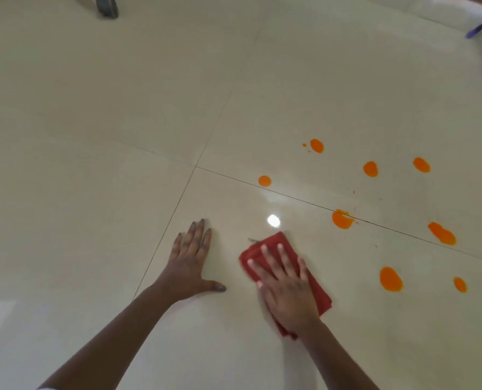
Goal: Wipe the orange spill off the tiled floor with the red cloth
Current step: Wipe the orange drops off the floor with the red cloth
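Head view looks down on a glossy cream tiled floor crossed by thin dark grout lines that meet left of centre. Low in the frame, right of centre, lies a folded red cloth, flat on the tile. On top of it the right hand presses palm down, fingers straight and slightly spread, their tips pointing to the upper left; the cloth shows beyond the fingertips and along the hand's right side. Just to its left, apart from the cloth, the left hand rests flat on the bare tile with fingers spread and thumb stretched out to the right.

Orange spill sits as separate round and oval blobs across the right half of the frame, from the middle down to the lower right. None of them touches the cloth; the nearest blob straddles a grout line up and to the right of it. A bright spot of reflected light shines on the tile just above the cloth.

At the upper left edge stands a dark grey wheel-like object, and two purple-tipped pieces reach in at the upper right edge.
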